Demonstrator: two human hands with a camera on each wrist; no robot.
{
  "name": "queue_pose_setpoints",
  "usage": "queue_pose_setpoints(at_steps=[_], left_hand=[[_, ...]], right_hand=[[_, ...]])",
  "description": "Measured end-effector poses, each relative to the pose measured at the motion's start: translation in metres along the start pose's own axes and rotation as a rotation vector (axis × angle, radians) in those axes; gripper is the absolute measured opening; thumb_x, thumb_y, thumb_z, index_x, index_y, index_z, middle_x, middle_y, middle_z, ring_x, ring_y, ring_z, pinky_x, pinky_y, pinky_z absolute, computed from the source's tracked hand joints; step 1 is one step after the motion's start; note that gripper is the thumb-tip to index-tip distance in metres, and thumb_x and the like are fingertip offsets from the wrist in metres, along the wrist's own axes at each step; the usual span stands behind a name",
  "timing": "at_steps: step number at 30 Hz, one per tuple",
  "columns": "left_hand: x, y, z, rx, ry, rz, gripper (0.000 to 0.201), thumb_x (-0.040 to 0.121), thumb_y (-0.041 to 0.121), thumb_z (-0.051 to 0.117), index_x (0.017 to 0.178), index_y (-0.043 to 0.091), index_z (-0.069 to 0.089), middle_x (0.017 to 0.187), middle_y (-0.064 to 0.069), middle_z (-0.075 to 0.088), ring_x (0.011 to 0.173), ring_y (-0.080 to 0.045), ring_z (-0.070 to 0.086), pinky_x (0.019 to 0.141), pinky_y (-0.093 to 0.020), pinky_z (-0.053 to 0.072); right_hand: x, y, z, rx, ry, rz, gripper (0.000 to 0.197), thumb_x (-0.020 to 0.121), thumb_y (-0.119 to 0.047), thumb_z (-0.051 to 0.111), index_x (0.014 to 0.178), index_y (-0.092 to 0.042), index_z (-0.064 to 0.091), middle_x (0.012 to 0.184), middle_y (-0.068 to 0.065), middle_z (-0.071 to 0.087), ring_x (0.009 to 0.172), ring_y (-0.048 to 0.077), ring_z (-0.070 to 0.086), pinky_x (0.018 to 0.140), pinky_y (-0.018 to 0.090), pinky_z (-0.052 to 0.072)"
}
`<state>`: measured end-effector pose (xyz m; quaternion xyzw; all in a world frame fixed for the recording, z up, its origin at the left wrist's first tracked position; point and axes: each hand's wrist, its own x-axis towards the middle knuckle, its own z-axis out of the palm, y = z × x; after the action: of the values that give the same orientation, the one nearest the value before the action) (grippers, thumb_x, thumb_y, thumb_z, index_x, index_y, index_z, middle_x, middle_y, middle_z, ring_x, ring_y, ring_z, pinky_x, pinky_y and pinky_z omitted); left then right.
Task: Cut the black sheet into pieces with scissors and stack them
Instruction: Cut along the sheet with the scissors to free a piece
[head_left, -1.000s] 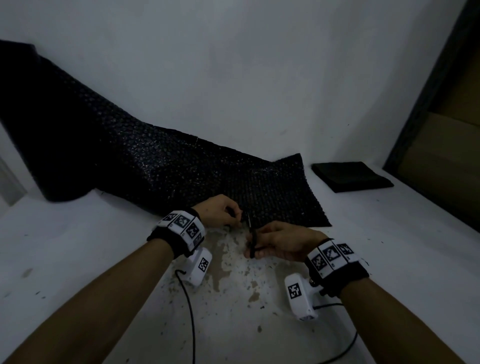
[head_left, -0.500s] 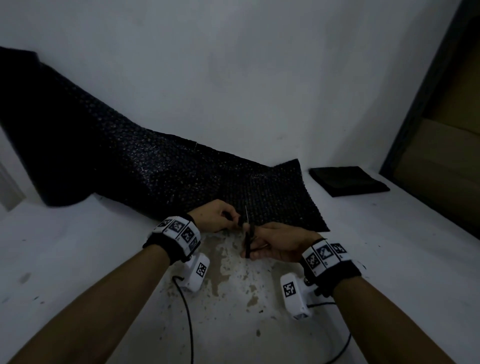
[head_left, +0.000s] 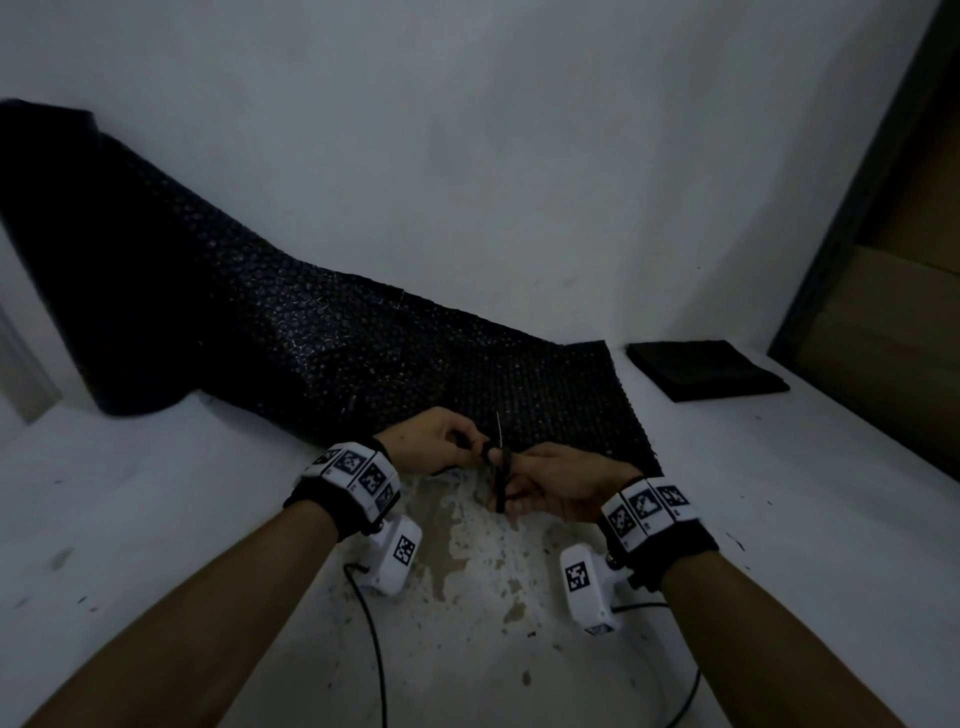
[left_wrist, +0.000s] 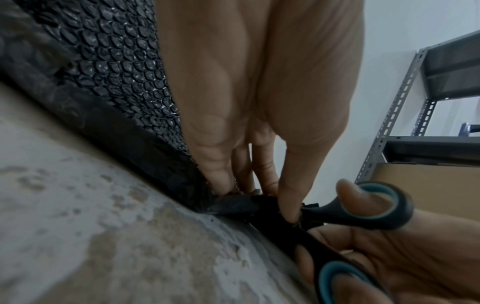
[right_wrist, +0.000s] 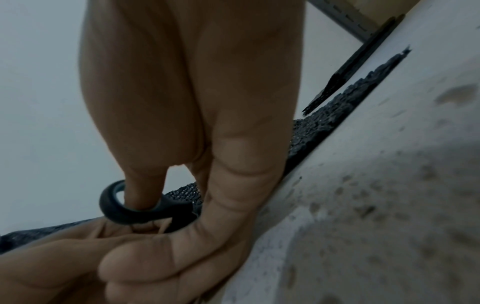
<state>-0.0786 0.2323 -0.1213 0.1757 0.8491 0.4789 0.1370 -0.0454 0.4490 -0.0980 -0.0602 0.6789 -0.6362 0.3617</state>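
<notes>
- Black sheet (head_left: 363, 358): a long strip of bubble-textured black material. It runs from a dark rolled mass at the upper left of the head view down to a flat end at centre right, lying on the white bench (head_left: 779, 519) against the pale wall (head_left: 467, 156).
- Left hand (head_left: 436, 439): at the near edge of the sheet, just left of frame centre. Its fingertips (left_wrist: 288, 214) are curled together and pinch the sheet's edge, as the left wrist view shows.
- Right hand (head_left: 561, 480): touching or just beside the left hand, clamped on the scissors (head_left: 500, 478). In the left wrist view the thumb passes through one black-and-teal handle loop (left_wrist: 400, 207); other fingers pass through the second loop (left_wrist: 335, 273).
- Scissors: held upright in the head view, the thin blade tip pointing toward the top of the frame over the sheet's edge. Whether the blades are apart or together cannot be told.
- Stack of black pieces (head_left: 704, 369): a flat dark pile on the bench at centre right, well apart from both hands and just beyond the sheet's right end.
- Bench surface: worn, with brownish patches (head_left: 483, 545) between the forearms.
- Wrist bands (head_left: 358, 475): white, with square black-and-white markers, one on each wrist; black cables (head_left: 374, 649) trail toward the lower edge.
- Metal shelf (left_wrist: 415, 102): grey, perforated uprights, at the right of the left wrist view.
</notes>
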Motion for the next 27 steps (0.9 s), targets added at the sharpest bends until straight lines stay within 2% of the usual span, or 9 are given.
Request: queue_pose_setpoints(at_steps=[3, 5, 9, 13, 16, 18, 20, 22, 27], left_hand=[[0.000, 0.000, 0.000, -0.001, -0.006, 0.011, 0.005, 0.083, 0.025, 0.078, 0.082, 0.021, 0.074, 0.109, -0.017, 0.070, 0.107, -0.051, 0.058, 0.090, -0.063, 0.048], [0.000, 0.000, 0.000, 0.000, -0.009, 0.005, 0.006, 0.084, 0.022, 0.077, 0.080, 0.021, 0.073, 0.112, -0.018, 0.069, 0.110, -0.049, 0.058, 0.091, -0.062, 0.048], [0.000, -0.001, 0.000, 0.025, -0.011, -0.026, 0.008, 0.085, 0.023, 0.076, 0.079, 0.022, 0.071, 0.120, -0.022, 0.065, 0.117, -0.048, 0.055, 0.096, -0.060, 0.046], [0.000, 0.000, 0.000, 0.010, -0.009, -0.030, 0.012, 0.085, 0.021, 0.077, 0.075, 0.026, 0.071, 0.119, -0.020, 0.066, 0.115, -0.044, 0.058, 0.096, -0.057, 0.047], [-0.001, 0.000, 0.000, 0.000, -0.003, -0.032, 0.009, 0.084, 0.023, 0.077, 0.077, 0.024, 0.072, 0.111, -0.021, 0.068, 0.098, -0.033, 0.064, 0.093, -0.057, 0.049], [-0.001, -0.001, -0.001, -0.011, -0.002, -0.028, 0.007, 0.084, 0.022, 0.077, 0.079, 0.024, 0.072, 0.107, -0.024, 0.067, 0.089, -0.026, 0.060, 0.087, -0.056, 0.050], [-0.002, 0.000, -0.001, -0.022, -0.003, -0.024, 0.006, 0.086, 0.023, 0.076, 0.081, 0.021, 0.072, 0.101, -0.026, 0.067, 0.085, -0.026, 0.057, 0.078, -0.051, 0.048], [-0.003, -0.001, -0.002, -0.035, 0.001, -0.034, 0.009, 0.087, 0.023, 0.075, 0.086, 0.015, 0.072, 0.085, -0.020, 0.064, 0.076, -0.026, 0.051, 0.069, -0.045, 0.041], [-0.007, 0.001, -0.001, -0.071, -0.007, -0.047, 0.011, 0.086, 0.024, 0.077, 0.085, 0.014, 0.071, 0.078, -0.012, 0.056, 0.073, -0.025, 0.045, 0.068, -0.040, 0.037]], right_hand=[[0.004, 0.003, 0.000, -0.009, 0.005, -0.005, 0.036, 0.098, -0.030, 0.060, 0.106, 0.004, 0.067, 0.084, 0.015, 0.074, 0.099, 0.026, 0.071, 0.076, 0.028, 0.057], [0.005, 0.005, -0.001, -0.013, 0.019, -0.003, 0.031, 0.099, -0.026, 0.059, 0.106, 0.003, 0.067, 0.086, 0.014, 0.073, 0.100, 0.027, 0.071, 0.077, 0.027, 0.058], [0.006, 0.011, -0.004, -0.027, 0.048, -0.030, 0.023, 0.102, -0.016, 0.055, 0.101, 0.004, 0.066, 0.090, 0.017, 0.068, 0.069, 0.012, 0.071, 0.061, 0.019, 0.054], [0.006, 0.014, -0.004, -0.042, 0.082, -0.046, 0.029, 0.102, -0.022, 0.054, 0.101, 0.005, 0.065, 0.089, 0.017, 0.067, 0.062, 0.006, 0.068, 0.057, 0.016, 0.052], [0.004, 0.010, -0.004, -0.059, 0.085, -0.034, 0.038, 0.100, -0.033, 0.057, 0.100, 0.003, 0.068, 0.089, 0.014, 0.071, 0.073, 0.010, 0.072, 0.065, 0.018, 0.055], [0.004, 0.008, -0.005, -0.061, 0.076, -0.021, 0.041, 0.098, -0.037, 0.059, 0.104, 0.003, 0.069, 0.089, 0.014, 0.073, 0.080, 0.014, 0.073, 0.070, 0.021, 0.056], [0.007, 0.005, -0.005, -0.079, 0.074, -0.011, 0.048, 0.097, -0.040, 0.060, 0.110, 0.006, 0.069, 0.093, 0.016, 0.074, 0.083, 0.016, 0.072, 0.072, 0.022, 0.056], [0.009, 0.003, -0.004, -0.088, 0.083, -0.005, 0.049, 0.096, -0.040, 0.060, 0.111, 0.006, 0.069, 0.094, 0.017, 0.074, 0.083, 0.017, 0.071, 0.074, 0.023, 0.056], [0.016, -0.002, -0.005, -0.101, 0.100, 0.003, 0.043, 0.096, -0.041, 0.060, 0.107, -0.001, 0.071, 0.091, 0.015, 0.075, 0.081, 0.018, 0.070, 0.070, 0.023, 0.056]])
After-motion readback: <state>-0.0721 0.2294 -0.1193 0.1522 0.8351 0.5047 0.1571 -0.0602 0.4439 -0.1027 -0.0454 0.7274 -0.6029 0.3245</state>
